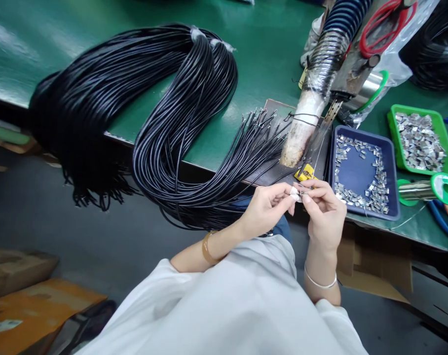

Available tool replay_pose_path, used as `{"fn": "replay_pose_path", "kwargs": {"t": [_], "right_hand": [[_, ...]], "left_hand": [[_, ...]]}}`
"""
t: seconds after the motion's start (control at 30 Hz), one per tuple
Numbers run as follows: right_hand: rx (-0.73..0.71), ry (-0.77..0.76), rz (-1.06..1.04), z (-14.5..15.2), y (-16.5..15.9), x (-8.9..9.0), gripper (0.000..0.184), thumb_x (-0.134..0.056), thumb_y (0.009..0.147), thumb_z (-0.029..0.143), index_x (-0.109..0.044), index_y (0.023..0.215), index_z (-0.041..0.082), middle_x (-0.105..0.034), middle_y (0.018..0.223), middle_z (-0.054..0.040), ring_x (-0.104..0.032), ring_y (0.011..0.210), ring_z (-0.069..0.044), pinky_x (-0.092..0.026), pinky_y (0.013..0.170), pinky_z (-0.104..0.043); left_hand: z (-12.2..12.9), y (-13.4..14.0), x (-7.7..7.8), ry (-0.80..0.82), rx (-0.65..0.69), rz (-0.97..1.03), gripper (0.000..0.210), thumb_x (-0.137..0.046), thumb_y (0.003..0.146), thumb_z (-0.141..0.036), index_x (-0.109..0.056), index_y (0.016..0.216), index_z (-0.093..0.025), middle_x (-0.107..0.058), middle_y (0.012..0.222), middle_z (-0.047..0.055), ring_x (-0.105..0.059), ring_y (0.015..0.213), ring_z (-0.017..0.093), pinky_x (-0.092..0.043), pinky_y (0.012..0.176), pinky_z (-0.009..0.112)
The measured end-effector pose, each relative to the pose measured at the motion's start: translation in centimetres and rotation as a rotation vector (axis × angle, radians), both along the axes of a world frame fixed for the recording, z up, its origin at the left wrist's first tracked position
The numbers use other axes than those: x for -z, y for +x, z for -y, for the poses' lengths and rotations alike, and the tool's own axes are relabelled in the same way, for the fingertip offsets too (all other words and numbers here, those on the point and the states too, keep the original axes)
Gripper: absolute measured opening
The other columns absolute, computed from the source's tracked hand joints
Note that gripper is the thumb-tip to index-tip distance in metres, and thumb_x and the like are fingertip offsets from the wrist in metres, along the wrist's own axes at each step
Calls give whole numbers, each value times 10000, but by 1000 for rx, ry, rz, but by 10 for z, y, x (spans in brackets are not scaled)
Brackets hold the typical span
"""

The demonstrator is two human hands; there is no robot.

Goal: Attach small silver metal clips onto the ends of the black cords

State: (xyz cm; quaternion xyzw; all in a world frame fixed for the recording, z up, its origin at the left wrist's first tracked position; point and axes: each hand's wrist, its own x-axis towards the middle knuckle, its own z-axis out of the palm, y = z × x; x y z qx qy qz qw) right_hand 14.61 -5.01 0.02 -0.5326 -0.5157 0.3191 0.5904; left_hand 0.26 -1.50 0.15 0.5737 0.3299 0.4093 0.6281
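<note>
My left hand and my right hand meet in front of the table edge, their fingertips pinched together. Between them shows a small metal piece, partly covered by the fingers. White wrapping covers fingertips of my left hand; what that hand itself grips is hidden. Just beyond my fingers sits a yellow block beneath a soldering fixture. A thick bundle of black cables curves over the table edge to the left, its stripped ends fanned on a dark board. A blue tray of small metal parts lies right of my hands.
A green basket of metal parts and a solder spool stand at right. An extraction hose slants down over the board, near red cable. Cardboard boxes lie on the floor at left.
</note>
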Motion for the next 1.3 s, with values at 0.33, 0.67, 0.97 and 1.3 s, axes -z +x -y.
{"fn": "replay_pose_path", "kwargs": {"t": [0.33, 0.67, 0.97, 1.3], "right_hand": [[234, 93, 246, 0, -2, -8, 87, -594, 927, 230, -678, 926, 208, -705, 1002, -63, -711, 948, -197, -621, 855, -415], [208, 337, 501, 2, -4, -3, 177, -683, 832, 106, -660, 942, 243, -755, 955, -19, -737, 864, -176, -620, 769, -351], [191, 313, 384, 2, -4, -3, 151, -678, 834, 119, -666, 915, 246, -747, 929, -14, -725, 860, -182, -607, 782, -369], [208, 233, 339, 0, -1, 2, 103, -676, 848, 157, -627, 900, 231, -749, 960, -34, -730, 890, -192, -608, 795, -381]], "left_hand": [[-13, -3, 2, -389, 8, 240, 267, -766, 783, -367, -670, 817, -121, -536, 544, -42, -432, 480, 39, -319, 473, 185], [-19, 1, 3, -255, -73, 152, 149, -727, 741, -231, -638, 705, -117, -485, 543, -55, -385, 511, 34, -315, 528, 187], [-20, 1, 0, -254, -76, 130, 185, -740, 721, -264, -619, 701, -126, -474, 566, -50, -381, 540, 49, -301, 540, 203], [-20, -1, -3, -263, -59, 181, 226, -755, 769, -343, -672, 750, -134, -527, 595, -34, -413, 549, 57, -364, 564, 216]]}}
